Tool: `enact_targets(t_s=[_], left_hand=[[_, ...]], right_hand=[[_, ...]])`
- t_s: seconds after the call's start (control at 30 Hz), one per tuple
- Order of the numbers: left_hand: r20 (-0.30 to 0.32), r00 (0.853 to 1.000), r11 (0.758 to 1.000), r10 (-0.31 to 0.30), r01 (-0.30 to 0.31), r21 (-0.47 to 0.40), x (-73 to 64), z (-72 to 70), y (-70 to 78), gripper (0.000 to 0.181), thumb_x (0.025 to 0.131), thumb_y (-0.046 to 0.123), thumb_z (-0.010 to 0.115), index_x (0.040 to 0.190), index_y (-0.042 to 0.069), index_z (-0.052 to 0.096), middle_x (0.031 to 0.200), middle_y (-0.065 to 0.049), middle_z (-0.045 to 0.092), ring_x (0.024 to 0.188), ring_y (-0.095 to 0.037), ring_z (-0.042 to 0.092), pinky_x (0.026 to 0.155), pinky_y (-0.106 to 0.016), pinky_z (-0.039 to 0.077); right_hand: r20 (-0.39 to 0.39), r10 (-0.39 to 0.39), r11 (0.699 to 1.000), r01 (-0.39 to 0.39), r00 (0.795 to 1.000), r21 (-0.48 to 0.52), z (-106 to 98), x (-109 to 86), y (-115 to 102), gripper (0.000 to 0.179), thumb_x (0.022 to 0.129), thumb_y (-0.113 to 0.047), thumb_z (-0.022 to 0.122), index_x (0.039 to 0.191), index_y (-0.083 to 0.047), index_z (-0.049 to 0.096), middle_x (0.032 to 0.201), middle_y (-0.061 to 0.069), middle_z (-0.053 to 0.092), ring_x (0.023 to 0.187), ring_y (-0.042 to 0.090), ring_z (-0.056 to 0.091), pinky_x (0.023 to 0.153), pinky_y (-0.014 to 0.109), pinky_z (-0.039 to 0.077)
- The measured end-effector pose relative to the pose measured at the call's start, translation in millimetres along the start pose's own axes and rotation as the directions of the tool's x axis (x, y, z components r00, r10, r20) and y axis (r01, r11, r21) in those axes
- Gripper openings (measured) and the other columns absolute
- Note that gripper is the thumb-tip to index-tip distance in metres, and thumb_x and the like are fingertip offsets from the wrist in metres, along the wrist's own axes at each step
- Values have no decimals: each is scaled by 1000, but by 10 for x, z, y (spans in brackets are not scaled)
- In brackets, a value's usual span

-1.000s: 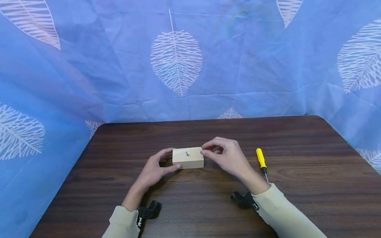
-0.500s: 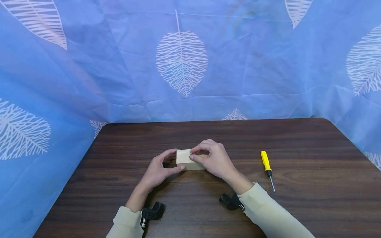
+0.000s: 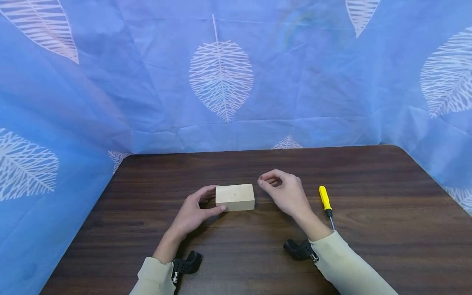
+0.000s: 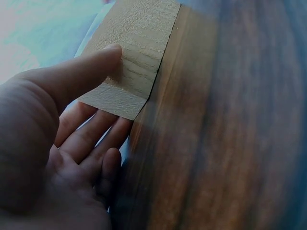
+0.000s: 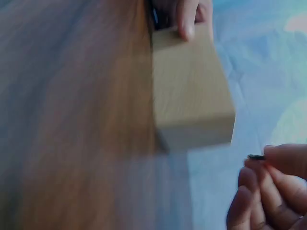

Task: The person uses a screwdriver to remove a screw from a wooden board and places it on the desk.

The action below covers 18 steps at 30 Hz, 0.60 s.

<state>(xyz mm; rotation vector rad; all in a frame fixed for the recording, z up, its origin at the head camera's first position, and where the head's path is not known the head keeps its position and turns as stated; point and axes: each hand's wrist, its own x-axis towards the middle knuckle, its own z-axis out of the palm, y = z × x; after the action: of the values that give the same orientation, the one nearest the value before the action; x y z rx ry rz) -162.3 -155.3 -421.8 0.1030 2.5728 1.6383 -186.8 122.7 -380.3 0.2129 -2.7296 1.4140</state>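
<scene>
A pale wooden block (image 3: 239, 203) lies on the table, a small dark hole (image 3: 234, 194) in the middle of its top face. My left hand (image 3: 189, 213) grips its left end. In the left wrist view the thumb presses the near face of the block (image 4: 139, 48) while the fingers reach behind it. Just right of the block and apart from it, my right hand (image 3: 287, 194) pinches a small metal screw (image 3: 260, 178) between thumb and index finger. The right wrist view shows the screw (image 5: 256, 157) as a dark sliver, mostly hidden by the fingertips.
A screwdriver (image 3: 324, 197) with a yellow handle lies to the right of my right hand, its shaft partly behind the sleeve. The dark wood table (image 3: 243, 254) ends at the back against a blue leaf-patterned cloth (image 3: 295, 82).
The screw stood upright in the block's top. My right hand moved left, pinched it, pulled it out and carried it to the right of the block. The left hand kept its grip.
</scene>
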Motion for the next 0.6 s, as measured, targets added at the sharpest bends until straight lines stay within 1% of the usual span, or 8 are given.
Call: enact_targets(t_s=[0.07, 0.13, 0.23, 0.37, 0.43, 0.5, 0.6], left_hand=[[-4, 1000, 1000, 3, -3, 2, 3, -30, -9, 61, 92, 26, 88, 148, 23, 64, 148, -4, 68, 137, -32, 59, 116, -61, 43], [-5, 1000, 1000, 7, -7, 7, 7, -57, -24, 62, 92, 28, 88, 149, 23, 64, 148, -4, 68, 139, -31, 59, 117, -60, 43], [-1, 1000, 1000, 11, -11, 10, 4, -89, -48, 62, 93, 30, 88, 149, 24, 63, 149, -5, 67, 140, -31, 58, 118, -60, 42], [10, 1000, 1000, 9, -9, 11, 4, -112, -70, 63, 93, 31, 87, 151, 24, 61, 150, -5, 66, 141, -31, 57, 119, -61, 42], [9, 1000, 1000, 5, -5, 16, 1, -123, -73, 64, 93, 31, 87, 151, 24, 61, 151, -6, 66, 141, -32, 57, 118, -61, 42], [4, 1000, 1000, -1, 1, 16, -1, -129, -68, 64, 93, 30, 87, 152, 23, 61, 152, -7, 65, 141, -33, 57, 118, -61, 42], [-1, 1000, 1000, -7, 7, 15, 0, -135, -57, 64, 94, 29, 87, 152, 23, 61, 152, -8, 65, 141, -33, 57, 118, -61, 42]], right_hand=[[25, 60, 998, -59, 998, -23, -52, -11, 70, 18, 103, -28, 75, 114, -15, 79, 107, 3, 80, 94, 18, 72, 80, 33, 56], [58, 107, 994, -106, 993, -29, -89, -23, 127, 19, 103, -26, 74, 115, -12, 78, 105, 4, 80, 90, 17, 72, 77, 33, 55], [99, 172, 985, -174, 980, 5, -118, -51, 192, 21, 103, -24, 75, 115, -7, 77, 99, 6, 81, 82, 15, 72, 73, 31, 57], [106, 245, 966, -252, 964, 55, -144, -87, 246, 21, 101, -20, 77, 112, -3, 78, 92, 6, 82, 73, 14, 72, 68, 28, 60], [96, 270, 960, -276, 958, 48, -148, -104, 256, 20, 100, -19, 78, 109, -2, 79, 88, 5, 82, 70, 13, 71, 66, 27, 59], [90, 282, 959, -285, 955, 14, -148, -113, 256, 19, 99, -19, 79, 107, -2, 79, 84, 4, 81, 68, 13, 71, 64, 27, 58], [68, 266, 962, -259, 962, -86, -140, -108, 246, 19, 98, -20, 80, 104, -2, 78, 80, 4, 81, 66, 13, 71, 62, 29, 54]])
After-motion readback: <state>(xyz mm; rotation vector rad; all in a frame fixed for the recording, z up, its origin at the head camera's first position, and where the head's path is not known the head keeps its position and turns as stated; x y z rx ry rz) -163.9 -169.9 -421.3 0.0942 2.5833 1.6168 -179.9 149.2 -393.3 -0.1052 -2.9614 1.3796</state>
